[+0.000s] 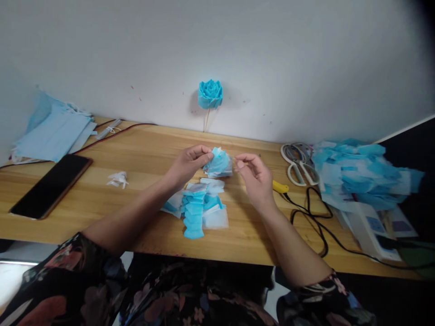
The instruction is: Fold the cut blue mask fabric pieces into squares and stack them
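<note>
My left hand [190, 164] is closed, thumb and fingers pinching the edge of a partly formed blue fabric flower [220, 160] above the table. Just to the flower's right, my right hand [254, 179] is closed in a pinch. What sits between its fingertips is too small to make out. Below the hands lie cut blue fabric petals [193, 217], overlapping in a row, with white and pale pieces [215, 218] beside them. A finished-looking blue fabric rose [210, 94] on a thin stick stands against the wall.
On the left are a stack of pale blue face masks [56, 131], a black phone [50, 185] and white scraps [118, 179]. To the right lie white-handled scissors [302, 172], a yellow tool [280, 186] with a black cord [307, 215], a blue fabric pile [360, 176] and a white box [369, 228].
</note>
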`<state>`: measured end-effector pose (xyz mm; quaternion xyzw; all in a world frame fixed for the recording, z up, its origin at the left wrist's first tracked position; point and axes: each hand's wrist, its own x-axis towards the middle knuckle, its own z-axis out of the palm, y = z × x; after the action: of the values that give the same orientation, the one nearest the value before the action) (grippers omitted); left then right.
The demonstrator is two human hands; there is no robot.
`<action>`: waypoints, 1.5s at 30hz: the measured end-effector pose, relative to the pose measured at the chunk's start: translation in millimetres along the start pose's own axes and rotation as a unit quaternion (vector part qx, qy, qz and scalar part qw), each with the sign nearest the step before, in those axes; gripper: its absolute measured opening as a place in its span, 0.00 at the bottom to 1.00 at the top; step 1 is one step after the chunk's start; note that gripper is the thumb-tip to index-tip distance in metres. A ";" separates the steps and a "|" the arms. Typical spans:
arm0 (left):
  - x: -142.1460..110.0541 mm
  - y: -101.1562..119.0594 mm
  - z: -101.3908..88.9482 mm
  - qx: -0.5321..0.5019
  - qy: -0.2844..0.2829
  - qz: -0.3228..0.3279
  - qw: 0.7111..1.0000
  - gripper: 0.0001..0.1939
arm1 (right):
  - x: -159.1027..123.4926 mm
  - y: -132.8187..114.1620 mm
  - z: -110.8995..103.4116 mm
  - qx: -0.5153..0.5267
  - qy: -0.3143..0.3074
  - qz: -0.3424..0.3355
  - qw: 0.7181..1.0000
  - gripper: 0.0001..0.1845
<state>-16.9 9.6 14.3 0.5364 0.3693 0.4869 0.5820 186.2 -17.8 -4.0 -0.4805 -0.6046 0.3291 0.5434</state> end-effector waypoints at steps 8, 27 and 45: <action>0.1 -1.5 1.3 -0.013 -0.012 0.004 1.000 0.12 | 1.6 -1.7 3.3 0.001 -0.014 0.021 1.000 0.09; -1.7 -3.1 2.1 0.004 -0.036 -0.019 0.999 0.16 | 0.4 1.5 5.9 0.010 -0.047 0.048 0.998 0.09; -3.8 -1.0 5.6 0.019 0.044 -0.008 0.999 0.16 | 0.2 -3.3 6.5 -0.033 -0.049 0.022 0.998 0.08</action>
<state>-12.4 4.5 13.9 0.5222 0.4080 0.4981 0.5593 179.1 -17.8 -2.1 -0.4946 -0.6300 0.3442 0.4899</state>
